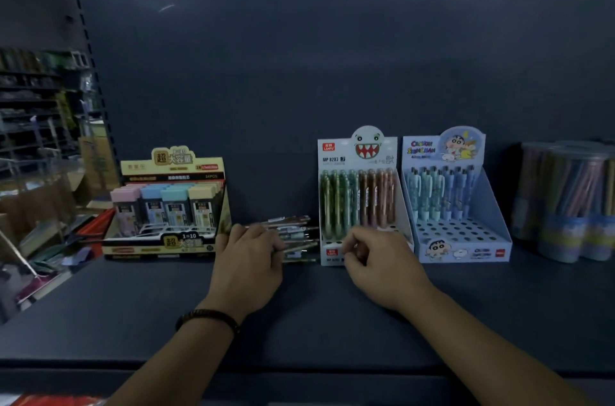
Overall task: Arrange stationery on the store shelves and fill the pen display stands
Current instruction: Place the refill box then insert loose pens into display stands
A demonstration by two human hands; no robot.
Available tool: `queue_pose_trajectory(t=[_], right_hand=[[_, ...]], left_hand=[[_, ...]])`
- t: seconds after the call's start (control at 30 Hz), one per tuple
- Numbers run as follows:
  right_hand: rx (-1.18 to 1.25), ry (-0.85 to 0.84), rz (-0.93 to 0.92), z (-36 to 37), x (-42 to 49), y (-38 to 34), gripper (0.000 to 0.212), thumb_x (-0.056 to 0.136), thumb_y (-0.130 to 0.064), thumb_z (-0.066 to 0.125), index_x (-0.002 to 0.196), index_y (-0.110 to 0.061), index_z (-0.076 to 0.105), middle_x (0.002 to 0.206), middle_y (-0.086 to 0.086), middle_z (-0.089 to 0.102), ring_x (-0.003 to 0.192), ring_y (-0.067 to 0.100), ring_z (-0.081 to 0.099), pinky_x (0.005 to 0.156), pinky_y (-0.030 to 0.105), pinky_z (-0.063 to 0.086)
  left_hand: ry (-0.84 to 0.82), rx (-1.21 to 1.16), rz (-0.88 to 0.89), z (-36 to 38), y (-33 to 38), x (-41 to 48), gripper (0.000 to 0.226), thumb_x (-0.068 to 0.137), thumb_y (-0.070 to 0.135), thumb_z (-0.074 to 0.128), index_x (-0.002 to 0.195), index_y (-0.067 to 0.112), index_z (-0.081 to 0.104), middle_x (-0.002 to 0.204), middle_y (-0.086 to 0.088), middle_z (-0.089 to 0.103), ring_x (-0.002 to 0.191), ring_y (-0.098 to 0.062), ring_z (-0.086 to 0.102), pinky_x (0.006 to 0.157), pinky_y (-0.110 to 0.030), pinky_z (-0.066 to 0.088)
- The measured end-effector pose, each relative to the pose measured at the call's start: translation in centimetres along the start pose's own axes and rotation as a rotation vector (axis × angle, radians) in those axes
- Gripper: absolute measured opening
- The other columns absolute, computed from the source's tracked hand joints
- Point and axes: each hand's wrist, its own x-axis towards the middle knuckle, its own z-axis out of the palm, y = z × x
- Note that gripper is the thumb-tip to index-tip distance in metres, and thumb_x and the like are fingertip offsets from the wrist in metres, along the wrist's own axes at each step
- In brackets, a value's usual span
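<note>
Roughly midway along the shelf (299, 322), toward its back edge: gripping a bundle of pens (296, 232) in the left hand (248, 259), fingers curled over the barrels, pens lying sideways just above the shelf surface and reaching to the left wall of the white monster-face pen stand (357, 152). Wearing a dark beaded bracelet (208, 317) on that wrist. Reaching with the right hand (376, 259) to the low front of the same stand, fingers curled inward over the front holes; cannot tell whether pinching a pen or nothing, knuckles hiding it. Covering part of the stand's front label with that hand. Packed upright in the stand's back rows, green pens on the left and brown ones on the right. Just beside it on the right, a blue cartoon pen stand (466, 249), pale blue pens upright in the back rows, open holes showing in the front ones. Farther right, near the shelf's right end, clear tubs of pencils (565, 206), blurred. Well apart to the left, a yellow display box of lead cases (159, 244), pastel caps in a row. Past the shelf's left edge, a red basket (96, 226) and dim racks of stock. Behind all of it, a dark back panel (299, 73).
</note>
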Motion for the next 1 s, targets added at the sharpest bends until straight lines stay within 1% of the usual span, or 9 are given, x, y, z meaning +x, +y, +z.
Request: queue_pose_trajectory(t=[0.17,0.23,0.33,0.43,0.47,0.6,0.77,0.87,1.0], right_hand=[[0.107,0.065,-0.027,0.1,-0.1,-0.1,0.012,0.095,-0.021,0.069,0.089,-0.031,0.065,0.068,-0.011,0.062,0.068,0.006,0.062,0.061,0.026,0.053],[0.166,0.099,-0.032,0.1,0.0,-0.2,0.008,0.095,-0.024,0.071,0.096,-0.031,0.066,0.073,-0.011,0.063,0.07,0.006,0.063,0.062,0.024,0.054],[0.278,0.148,-0.021,0.3,0.3,-0.6,0.015,0.095,-0.029,0.075,0.109,-0.031,0.069,0.082,-0.012,0.066,0.075,0.005,0.066,0.067,0.023,0.057],[0.467,0.132,0.01,0.1,0.7,-0.8,0.01,0.097,-0.026,0.073,0.107,-0.029,0.075,0.089,-0.009,0.072,0.061,0.017,0.071,0.063,0.043,0.062],[0.521,0.121,0.012,0.0,0.9,-1.0,0.008,0.098,-0.022,0.073,0.103,-0.027,0.077,0.089,-0.005,0.073,0.057,0.023,0.071,0.059,0.045,0.062],[0.615,0.125,0.029,-0.7,1.3,-1.3,0.008,0.097,-0.014,0.073,0.098,-0.019,0.079,0.086,0.008,0.075,0.054,0.032,0.071,0.044,0.026,0.049],[0.746,0.183,0.098,-1.3,2.6,-1.0,0.009,0.099,-0.018,0.07,0.093,-0.015,0.076,0.084,0.014,0.071,0.065,0.036,0.075,0.042,0.033,0.051],[0.771,0.258,0.098,-2.5,4.3,-0.8,0.008,0.1,-0.017,0.069,0.101,-0.013,0.076,0.088,0.015,0.073,0.071,0.034,0.076,0.047,0.037,0.057],[0.784,0.34,0.105,-3.3,6.2,-1.1,0.01,0.101,-0.01,0.068,0.109,-0.012,0.074,0.08,0.019,0.073,0.059,0.022,0.07,0.045,0.034,0.055]], left_hand=[[0.161,-0.037,0.102,-0.2,0.4,0.1,0.004,0.102,0.033,0.054,0.1,0.032,0.056,0.098,0.014,0.053,0.092,-0.019,0.048,0.083,-0.042,0.038],[0.209,-0.033,0.189,-0.6,1.2,0.2,0.009,0.103,0.035,0.051,0.102,0.029,0.057,0.099,0.012,0.053,0.091,-0.019,0.047,0.081,-0.041,0.038],[0.231,-0.022,0.314,-1.0,2.1,0.3,0.006,0.103,0.033,0.054,0.105,0.028,0.058,0.103,0.011,0.053,0.091,-0.019,0.049,0.08,-0.04,0.039],[0.214,-0.065,0.36,-1.1,2.3,0.4,0.009,0.104,0.034,0.053,0.109,0.029,0.058,0.106,0.013,0.053,0.093,-0.016,0.05,0.081,-0.038,0.039],[0.214,-0.08,0.361,-1.1,2.3,0.5,0.01,0.105,0.034,0.051,0.11,0.029,0.059,0.106,0.013,0.053,0.094,-0.016,0.051,0.081,-0.037,0.039],[0.193,-0.11,0.411,-1.3,2.5,0.6,0.014,0.107,0.035,0.048,0.114,0.028,0.058,0.107,0.012,0.053,0.093,-0.017,0.051,0.08,-0.037,0.04],[0.114,-0.163,0.314,-1.4,2.7,0.5,0.03,0.106,0.051,0.043,0.128,0.032,0.053,0.113,0.016,0.051,0.1,-0.011,0.048,0.087,-0.033,0.038],[0.069,-0.177,0.309,-1.0,2.7,0.6,0.027,0.104,0.044,0.047,0.127,0.034,0.055,0.117,0.018,0.05,0.105,-0.009,0.048,0.09,-0.027,0.032],[0.028,-0.173,0.376,-1.0,2.9,0.7,0.024,0.104,0.039,0.053,0.124,0.041,0.065,0.109,0.019,0.052,0.105,-0.006,0.047,0.092,-0.028,0.034]])
